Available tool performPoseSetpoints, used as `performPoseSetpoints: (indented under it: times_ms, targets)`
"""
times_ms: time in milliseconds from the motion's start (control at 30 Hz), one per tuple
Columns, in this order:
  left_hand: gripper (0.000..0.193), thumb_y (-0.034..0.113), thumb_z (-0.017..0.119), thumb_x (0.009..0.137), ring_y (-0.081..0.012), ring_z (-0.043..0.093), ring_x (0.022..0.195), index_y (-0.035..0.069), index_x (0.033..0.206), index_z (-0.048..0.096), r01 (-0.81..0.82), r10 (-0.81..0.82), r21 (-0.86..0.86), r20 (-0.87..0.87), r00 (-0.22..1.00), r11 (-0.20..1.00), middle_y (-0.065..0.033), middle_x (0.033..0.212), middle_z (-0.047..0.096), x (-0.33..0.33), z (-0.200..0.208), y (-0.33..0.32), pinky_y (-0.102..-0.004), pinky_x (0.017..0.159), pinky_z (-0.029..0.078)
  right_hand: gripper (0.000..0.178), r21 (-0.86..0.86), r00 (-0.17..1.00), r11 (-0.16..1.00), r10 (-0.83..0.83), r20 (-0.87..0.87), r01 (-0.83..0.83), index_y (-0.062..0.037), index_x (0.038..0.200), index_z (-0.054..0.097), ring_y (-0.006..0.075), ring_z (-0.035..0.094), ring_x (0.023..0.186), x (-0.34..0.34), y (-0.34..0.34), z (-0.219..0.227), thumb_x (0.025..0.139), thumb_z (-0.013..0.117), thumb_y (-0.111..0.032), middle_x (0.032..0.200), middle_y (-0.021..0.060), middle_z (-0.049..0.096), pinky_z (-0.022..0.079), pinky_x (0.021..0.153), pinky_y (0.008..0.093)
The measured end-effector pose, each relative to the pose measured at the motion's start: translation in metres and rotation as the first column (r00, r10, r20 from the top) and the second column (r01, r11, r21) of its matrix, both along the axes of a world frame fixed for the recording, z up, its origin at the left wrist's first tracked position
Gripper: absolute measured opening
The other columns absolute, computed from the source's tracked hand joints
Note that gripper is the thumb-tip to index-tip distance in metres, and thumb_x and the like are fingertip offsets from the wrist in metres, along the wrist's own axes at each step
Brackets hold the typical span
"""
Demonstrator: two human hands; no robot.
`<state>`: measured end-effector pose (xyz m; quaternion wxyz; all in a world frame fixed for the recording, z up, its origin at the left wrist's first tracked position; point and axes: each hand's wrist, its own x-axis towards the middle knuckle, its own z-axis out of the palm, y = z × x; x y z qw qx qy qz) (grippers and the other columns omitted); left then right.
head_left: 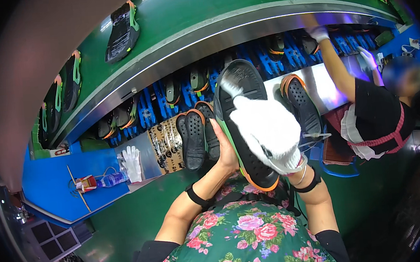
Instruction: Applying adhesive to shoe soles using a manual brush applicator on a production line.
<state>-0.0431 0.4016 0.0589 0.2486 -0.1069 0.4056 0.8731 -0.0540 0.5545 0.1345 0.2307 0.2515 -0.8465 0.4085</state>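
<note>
A long black shoe sole (240, 78) with an orange and green edge is tilted up in front of my chest. My bare left hand (225, 148) is closed on its left edge. Over the sole's inner face is my right hand (266, 128) in a white glove, fingers curled round what looks like a small brush (230, 86). Its white, blurred tip touches the sole near the far end, and its handle is hidden in the glove. More black perforated soles stand just beyond: a pair (192, 136) to the left and others (301, 102) to the right.
A conveyor with blue racks (146, 111) carries several shoe parts under a metal rail. Above it, a green belt (180, 14) bears more shoes. A white glove (132, 163) and a bottle (112, 179) lie on the left. At right, a co-worker (367, 102) reaches toward the racks.
</note>
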Motion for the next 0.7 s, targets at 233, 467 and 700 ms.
performPoseSetpoints:
  times_ms: [233, 467, 700]
  targets:
    - [0.110, 0.094, 0.016, 0.090, -0.0290, 0.052, 0.141, 0.013, 0.161, 0.039, 0.011, -0.040, 0.820, 0.014, 0.999, 0.573, -0.0107, 0.156, 0.052, -0.004, -0.050, -0.014, -0.0476, 0.121, 0.038, 0.043, -0.160, 1.000, 0.987, -0.023, 0.002, 0.023, -0.0026, 0.128, 0.072, 0.0328, 0.070, 0.112, -0.004, 0.008, -0.007, 0.085, 0.070, 0.000, 0.129, 0.0157, 0.072, 0.057, 0.093, 0.0420]
    - [0.110, 0.093, 0.016, 0.091, -0.0291, 0.049, 0.143, 0.012, 0.162, 0.037, 0.043, -0.043, 0.001, -0.130, 0.991, 0.999, -0.0102, 0.156, 0.050, -0.016, -0.051, -0.024, -0.0469, 0.123, 0.036, 0.042, -0.277, 0.998, 0.960, 0.044, 0.033, -0.033, -0.0027, 0.127, 0.073, 0.0328, 0.070, 0.110, 0.009, -0.002, -0.014, 0.085, 0.070, 0.000, 0.127, 0.0156, 0.073, 0.057, 0.093, 0.0420]
    - [0.110, 0.093, 0.016, 0.091, -0.0296, 0.050, 0.143, 0.011, 0.161, 0.038, 0.054, -0.010, 0.351, -0.126, 0.992, 0.935, -0.0100, 0.157, 0.050, -0.011, -0.063, -0.026, -0.0471, 0.123, 0.036, 0.040, -0.217, 0.998, 0.976, 0.018, -0.065, -0.032, -0.0038, 0.124, 0.075, 0.0318, 0.072, 0.105, 0.010, -0.019, -0.009, 0.084, 0.073, -0.003, 0.119, 0.0148, 0.075, 0.058, 0.091, 0.0412]
